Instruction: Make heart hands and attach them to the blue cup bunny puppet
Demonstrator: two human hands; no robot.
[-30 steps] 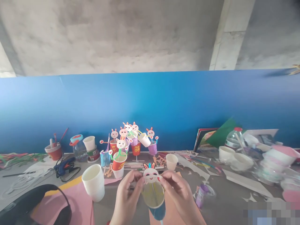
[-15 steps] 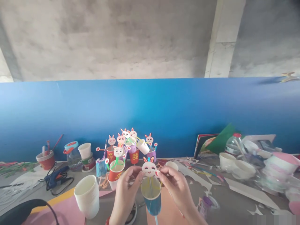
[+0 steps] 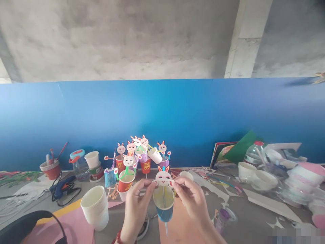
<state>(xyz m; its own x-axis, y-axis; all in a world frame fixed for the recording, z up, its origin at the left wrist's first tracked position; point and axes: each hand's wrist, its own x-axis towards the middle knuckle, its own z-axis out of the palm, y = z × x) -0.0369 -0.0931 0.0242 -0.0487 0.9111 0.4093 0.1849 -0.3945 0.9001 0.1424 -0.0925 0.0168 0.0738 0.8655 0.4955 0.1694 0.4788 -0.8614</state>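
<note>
I hold up a blue paper cup (image 3: 164, 211) with a stick through it and a paper rabbit face (image 3: 163, 177) on top. My left hand (image 3: 135, 207) pinches the rabbit's left side, fingers closed. On the other side, my right hand (image 3: 191, 200) pinches the piece beside the face. A cluster of finished rabbit cups (image 3: 138, 157) stands behind, against the blue wall.
A stack of white paper cups (image 3: 95, 208) stands at my left on pink paper (image 3: 73, 225). A blue glue gun (image 3: 61, 188) with cable, a jar (image 3: 78, 164) and a red brush pot (image 3: 50, 168) lie further left. White bowls (image 3: 257, 176), a bottle (image 3: 254, 152) and paper scraps crowd the right.
The view tilted slightly; both hands kept their pinch on the rabbit cup, which sits about the same place, a little higher and to the right.
</note>
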